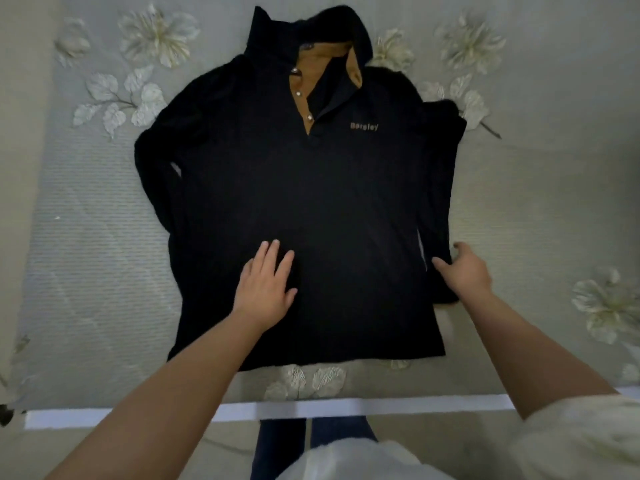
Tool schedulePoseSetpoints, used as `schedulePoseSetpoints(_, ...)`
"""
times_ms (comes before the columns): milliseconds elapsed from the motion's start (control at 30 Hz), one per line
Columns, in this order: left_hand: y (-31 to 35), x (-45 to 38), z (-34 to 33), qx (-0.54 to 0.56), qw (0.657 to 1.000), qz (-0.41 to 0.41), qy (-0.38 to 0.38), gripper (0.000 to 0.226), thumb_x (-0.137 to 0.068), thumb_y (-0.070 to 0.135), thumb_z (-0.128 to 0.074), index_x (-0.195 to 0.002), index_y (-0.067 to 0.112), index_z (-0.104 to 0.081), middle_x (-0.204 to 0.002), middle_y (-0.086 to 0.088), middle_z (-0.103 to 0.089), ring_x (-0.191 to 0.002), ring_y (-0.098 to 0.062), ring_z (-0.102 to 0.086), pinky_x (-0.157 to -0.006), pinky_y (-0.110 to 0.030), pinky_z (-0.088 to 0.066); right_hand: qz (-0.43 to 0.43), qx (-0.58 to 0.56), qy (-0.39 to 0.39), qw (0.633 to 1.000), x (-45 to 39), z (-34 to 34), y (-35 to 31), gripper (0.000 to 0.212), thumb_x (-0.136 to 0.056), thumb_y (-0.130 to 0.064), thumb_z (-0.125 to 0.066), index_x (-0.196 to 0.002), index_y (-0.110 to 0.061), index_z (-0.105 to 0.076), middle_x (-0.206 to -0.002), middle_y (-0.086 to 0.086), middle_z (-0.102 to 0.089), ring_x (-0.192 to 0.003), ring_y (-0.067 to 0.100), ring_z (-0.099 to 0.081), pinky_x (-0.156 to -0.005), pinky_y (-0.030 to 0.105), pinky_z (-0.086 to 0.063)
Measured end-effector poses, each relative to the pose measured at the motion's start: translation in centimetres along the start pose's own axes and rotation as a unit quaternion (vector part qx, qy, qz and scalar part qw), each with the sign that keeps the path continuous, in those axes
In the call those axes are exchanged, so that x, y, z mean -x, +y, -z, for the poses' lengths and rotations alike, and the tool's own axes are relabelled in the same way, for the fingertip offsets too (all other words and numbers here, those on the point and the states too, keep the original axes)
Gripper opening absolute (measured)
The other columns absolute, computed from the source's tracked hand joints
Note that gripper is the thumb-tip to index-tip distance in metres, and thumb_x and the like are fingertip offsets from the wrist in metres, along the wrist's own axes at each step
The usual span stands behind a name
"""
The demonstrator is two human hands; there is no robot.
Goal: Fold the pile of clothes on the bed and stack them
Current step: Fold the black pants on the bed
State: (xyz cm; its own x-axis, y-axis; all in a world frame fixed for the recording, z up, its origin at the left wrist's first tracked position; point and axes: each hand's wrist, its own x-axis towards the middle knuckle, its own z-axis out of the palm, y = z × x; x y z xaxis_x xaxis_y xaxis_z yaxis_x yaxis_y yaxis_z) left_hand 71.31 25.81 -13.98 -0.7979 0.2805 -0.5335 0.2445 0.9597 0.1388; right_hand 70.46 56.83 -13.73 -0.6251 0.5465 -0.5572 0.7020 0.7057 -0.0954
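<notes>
Right hand (465, 268) fingers partly hidden under the black shirt (311, 202) edge. Chest lettering (364, 126) too blurred to read surely. Bed (86, 237) cut off at every edge. Shirt's folds lost in darkness.

Dim, flat indoor light; the black polo shirt (311, 209) loses nearly all fold detail. Wide-angle bending curves the bed (86, 237) edges, and the corners look soft.
</notes>
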Motion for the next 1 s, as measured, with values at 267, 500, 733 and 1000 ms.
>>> schedulePoseSetpoints(267,0.6,-2.9,-1.9,-0.032,0.991,0.065,-0.111,0.070,-0.094,0.053,-0.026,-0.146,0.022,0.011,-0.153,-0.007,0.021,-0.141,-0.024,0.018,-0.115,-0.040,0.003,-0.016,-0.161,0.136,0.978,-5.2,6.2,-1.6,0.028,-0.089,-0.012,-0.050,-0.111,-0.001,-0.063,-0.110,0.021,-0.064,-0.105,0.034,-0.057,-0.079,0.031,-0.041)
schedulePoseSetpoints(500,0.0,-2.6,2.2,0.039,0.994,0.097,-0.023,0.057,-0.096,0.041,-0.036,-0.145,0.020,-0.018,-0.155,-0.003,-0.007,-0.143,-0.020,-0.002,-0.115,-0.038,-0.010,0.115,-0.459,0.252,0.844,-4.8,15.9,-13.6,0.026,-0.087,-0.005,-0.050,-0.109,-0.001,-0.062,-0.097,0.008,-0.060,-0.089,0.013,-0.050,-0.075,0.016,-0.045)
schedulePoseSetpoints(733,-8.6,0.7,7.3,0.111,0.970,0.200,0.076,0.051,-0.091,0.024,-0.050,-0.137,0.005,-0.038,-0.146,-0.016,-0.031,-0.136,-0.028,-0.026,-0.111,-0.037,-0.025,0.452,-0.297,-0.074,0.838,4.8,8.4,-25.1,0.052,-0.086,0.007,-0.052,-0.135,-0.004,-0.041,-0.137,0.013,-0.045,-0.124,0.013,-0.041,-0.100,0.017,-0.031)
schedulePoseSetpoints(1000,-12.9,-1.9,7.5,0.229,0.947,0.213,0.075,0.052,-0.091,0.022,-0.052,-0.137,0.002,-0.036,-0.138,-0.016,-0.043,-0.127,-0.029,-0.040,-0.103,-0.036,-0.032,0.295,-0.066,-0.114,0.946,0.6,0.9,-20.2,0.035,-0.091,-0.005,-0.048,-0.126,-0.004,-0.054,-0.129,0.013,-0.054,-0.120,0.022,-0.049,-0.096,0.017,-0.031)
